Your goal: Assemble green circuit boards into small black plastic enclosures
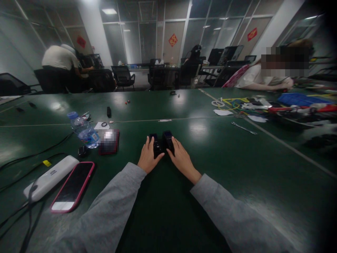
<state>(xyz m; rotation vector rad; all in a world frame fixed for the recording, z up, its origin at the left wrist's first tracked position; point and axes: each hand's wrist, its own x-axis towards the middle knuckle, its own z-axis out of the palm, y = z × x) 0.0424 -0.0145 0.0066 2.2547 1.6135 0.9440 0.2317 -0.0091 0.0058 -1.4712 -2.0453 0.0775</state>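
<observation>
Two small black handheld devices [167,137], each with a little dark screen at its far end, lie side by side on the green table [163,207]. A narrow gap separates them. My left hand [149,158] grips the left black device [157,144], thumb at its near end and fingers along its left side. Around the right one my right hand [183,159] is closed in the same way, thumb on the left and fingers on the right. The exact kind of these devices is hard to make out, since my hands partly cover them.
To the left lie a pink-edged phone [73,186], a white power strip [52,177], cables, a tipped water bottle [84,130] and a dark red-edged item [116,144]. On the right are a wrench [244,128] and a heap of cables and tools [289,109]. Several people sit beyond.
</observation>
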